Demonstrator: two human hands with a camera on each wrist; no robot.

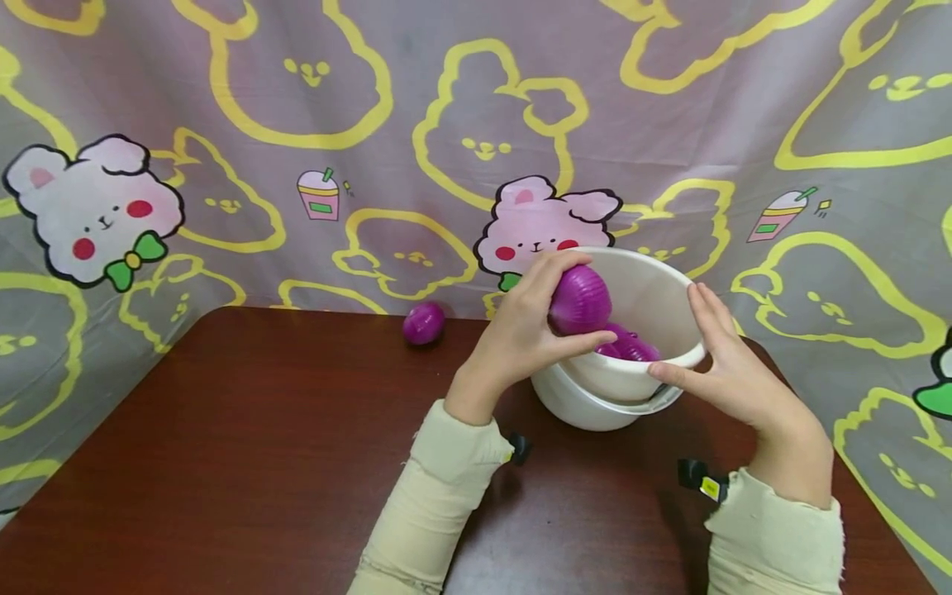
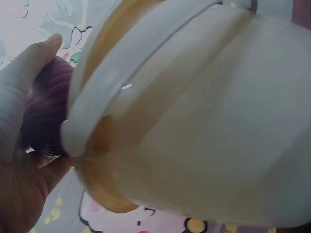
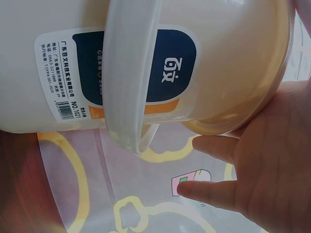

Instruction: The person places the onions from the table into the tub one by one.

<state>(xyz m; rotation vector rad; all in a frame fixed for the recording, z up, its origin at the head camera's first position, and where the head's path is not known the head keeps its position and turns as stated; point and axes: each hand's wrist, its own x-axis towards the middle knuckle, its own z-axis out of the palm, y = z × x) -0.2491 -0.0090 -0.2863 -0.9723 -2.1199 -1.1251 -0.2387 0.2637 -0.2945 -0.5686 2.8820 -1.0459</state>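
Note:
In the head view a white bucket point(image 1: 662, 289) leans to one side at the table's far right, its mouth toward me. My left hand point(image 1: 521, 322) grips a red onion point(image 1: 581, 299) at the bucket's left rim, fingers over the top and thumb below. More purple onions point(image 1: 630, 345) lie inside the bucket. The right hand point(image 1: 744, 380) holds the opposite rim, thumb on the near edge and fingers farther back. Two of its fingers point(image 3: 214, 194) stretch out past the rim in the right wrist view. The bucket's bottom is hidden from above.
Another purple onion point(image 1: 424, 323) rests near the back edge of the brown table point(image 1: 260, 446). A patterned curtain point(image 1: 416, 149) hangs right behind the table. The bucket's white handle point(image 3: 129, 73) hangs across its labelled side.

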